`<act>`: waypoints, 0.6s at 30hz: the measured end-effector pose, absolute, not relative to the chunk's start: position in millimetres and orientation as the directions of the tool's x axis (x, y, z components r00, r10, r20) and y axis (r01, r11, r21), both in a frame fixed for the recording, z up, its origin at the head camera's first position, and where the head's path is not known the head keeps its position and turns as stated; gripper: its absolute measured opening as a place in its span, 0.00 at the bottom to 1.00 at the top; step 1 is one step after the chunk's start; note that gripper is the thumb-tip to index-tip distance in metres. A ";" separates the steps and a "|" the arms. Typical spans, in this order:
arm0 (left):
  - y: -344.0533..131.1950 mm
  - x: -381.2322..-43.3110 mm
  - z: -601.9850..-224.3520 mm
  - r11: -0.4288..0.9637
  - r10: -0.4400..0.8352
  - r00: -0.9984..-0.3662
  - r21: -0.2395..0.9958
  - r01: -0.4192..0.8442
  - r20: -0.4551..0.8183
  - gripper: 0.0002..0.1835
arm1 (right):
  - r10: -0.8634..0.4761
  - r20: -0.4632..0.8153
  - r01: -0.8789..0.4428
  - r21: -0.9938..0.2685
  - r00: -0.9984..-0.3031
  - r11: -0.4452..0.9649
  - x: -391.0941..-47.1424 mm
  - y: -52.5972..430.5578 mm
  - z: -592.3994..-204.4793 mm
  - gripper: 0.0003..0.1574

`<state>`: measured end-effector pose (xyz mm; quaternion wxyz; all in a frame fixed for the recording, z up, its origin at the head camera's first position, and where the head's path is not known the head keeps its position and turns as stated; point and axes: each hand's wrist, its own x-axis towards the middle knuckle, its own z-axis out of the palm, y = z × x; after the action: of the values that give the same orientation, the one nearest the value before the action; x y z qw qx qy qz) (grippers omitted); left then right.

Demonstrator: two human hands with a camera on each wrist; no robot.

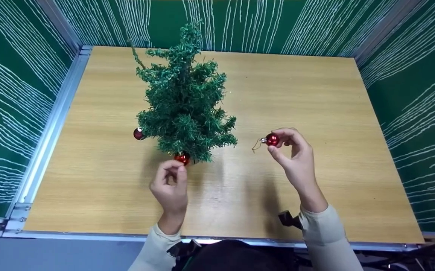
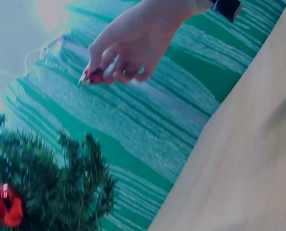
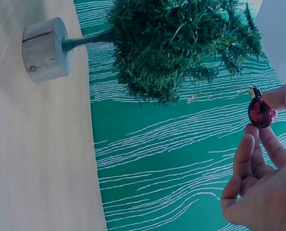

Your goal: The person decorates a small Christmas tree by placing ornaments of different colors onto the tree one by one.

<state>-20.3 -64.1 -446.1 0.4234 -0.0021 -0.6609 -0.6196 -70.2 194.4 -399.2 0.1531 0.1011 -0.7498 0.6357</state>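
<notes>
A small green artificial Christmas tree (image 1: 183, 98) stands on the table, its round wooden base (image 3: 46, 50) visible in the right wrist view. My left hand (image 1: 170, 188) is at the tree's lower front, thumb and forefinger pinching a shiny red bauble (image 1: 182, 157) against the lowest branches. Only a sliver of that hand shows in the left wrist view. To the right of the tree, apart from it, my right hand (image 1: 298, 158) pinches another red bauble (image 1: 272, 139) between thumb and fingers. Its silver cap points toward the tree, with a gold string loop (image 1: 256, 145) dangling.
A dark red bauble (image 1: 138, 133) hangs from the tree's lower left branch. The wooden table (image 1: 315, 98) is walled at the back and sides by green panels (image 1: 255, 26) with white streaks. A metal rail (image 1: 52, 128) runs along the left edge.
</notes>
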 end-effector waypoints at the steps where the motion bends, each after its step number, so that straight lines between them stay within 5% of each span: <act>1: -60.9 -20.0 -444.3 0.240 -0.503 -0.643 0.808 0.538 0.577 0.05 | 0.038 0.360 -0.349 -0.921 -0.932 0.174 -69.3 193.7 -398.3 0.20; 18: -6.2 -20.5 -436.5 0.166 -0.189 -0.748 0.772 0.614 0.636 0.03 | -0.029 0.370 -0.370 -0.917 -0.929 0.151 -60.3 184.6 -397.4 0.20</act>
<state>-20.5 -6.2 -436.5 0.3200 -0.1533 -0.6932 -0.6273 -60.3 184.6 -397.4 0.1338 0.1336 -0.7466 0.6379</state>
